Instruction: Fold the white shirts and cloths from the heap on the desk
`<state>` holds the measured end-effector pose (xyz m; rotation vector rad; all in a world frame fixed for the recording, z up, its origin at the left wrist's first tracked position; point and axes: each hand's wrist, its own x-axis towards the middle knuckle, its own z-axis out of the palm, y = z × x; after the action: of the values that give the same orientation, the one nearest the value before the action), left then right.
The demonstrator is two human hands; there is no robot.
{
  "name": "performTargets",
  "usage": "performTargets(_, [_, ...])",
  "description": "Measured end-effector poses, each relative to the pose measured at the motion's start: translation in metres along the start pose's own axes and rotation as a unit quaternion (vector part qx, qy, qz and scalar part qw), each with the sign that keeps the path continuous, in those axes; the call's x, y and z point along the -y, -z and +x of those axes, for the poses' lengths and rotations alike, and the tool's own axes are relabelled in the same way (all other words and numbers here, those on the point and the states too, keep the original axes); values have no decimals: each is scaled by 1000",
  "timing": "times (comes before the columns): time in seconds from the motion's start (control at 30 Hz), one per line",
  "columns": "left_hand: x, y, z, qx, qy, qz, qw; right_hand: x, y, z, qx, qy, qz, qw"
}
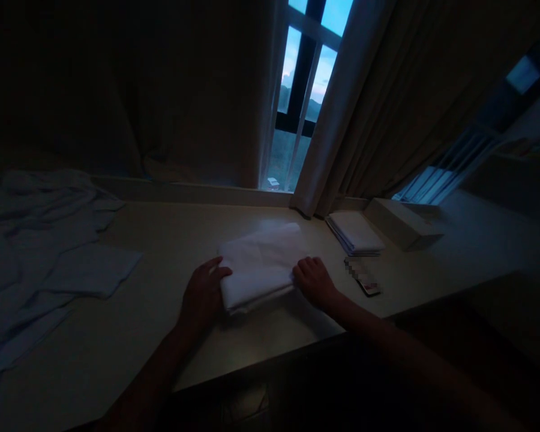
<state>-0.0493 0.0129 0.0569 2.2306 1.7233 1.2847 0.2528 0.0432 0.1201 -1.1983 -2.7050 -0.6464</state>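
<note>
A folded white cloth (263, 258) lies on the pale tabletop (171, 240) in front of me. My left hand (206, 291) grips its left edge, the thumb and a finger resting over the top. At the opposite edge, the curled fingers of my right hand (314, 279) close on the cloth's right side. Folded layers show along the near edge, which sits slightly raised. The room is dim, so the undersides of both hands are hidden in shadow.
Loose white cloths (49, 240) are heaped at the left. To the right lie a stack of folded cloths (355, 231), a pale box (402, 223) and a phone-like flat object (363, 277), partly blurred out. Curtains (342, 132) hang by the window (303, 90) behind.
</note>
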Motion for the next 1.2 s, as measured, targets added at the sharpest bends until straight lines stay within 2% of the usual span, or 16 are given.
performTargets(0.07, [2, -4, -11, 92, 11, 15, 996, 18, -24, -24, 53, -8, 19, 998])
performTargets(0.13, [0, -4, -22, 149, 21, 24, 988, 29, -38, -44, 85, -39, 58, 994])
performTargets(0.2, [-6, -2, -29, 152, 42, 25, 987, 31, -38, -58, 100, -68, 105, 987])
performTargets(0.3, [-20, 0, -38, 135, 105, 34, 985, 24, -24, -66, 102, -87, 161, 978])
performTargets(0.37, [-29, -1, -48, 157, 134, 58, 977, 21, -15, -63, 78, -109, 185, 974])
performTargets(0.47, [-39, -9, -65, 196, 125, 97, 968, 25, -14, -48, 17, -145, 208, 967])
performTargets(0.53, [-45, -14, -76, 189, 113, 117, 968, 33, -22, -38, 0, -161, 207, 965])
performTargets(0.6, [-49, -18, -82, 166, 126, 132, 969, 42, -36, -34, 12, -186, 202, 962])
performTargets(0.7, [-56, -22, -84, 150, 169, 157, 961, 53, -56, -40, 37, -221, 199, 954])
performTargets(0.77, [-60, -23, -83, 147, 188, 189, 953, 57, -64, -48, 33, -227, 198, 953])
performTargets(0.93, [-65, -27, -82, 139, 215, 235, 938, 57, -66, -54, 29, -226, 202, 952])
performTargets(1.13, [-63, -21, -85, 106, 249, 195, 943, 55, -67, -54, 20, -227, 210, 951])
performTargets(1.2, [-62, -18, -86, 112, 260, 182, 942, 55, -70, -55, 14, -228, 219, 949])
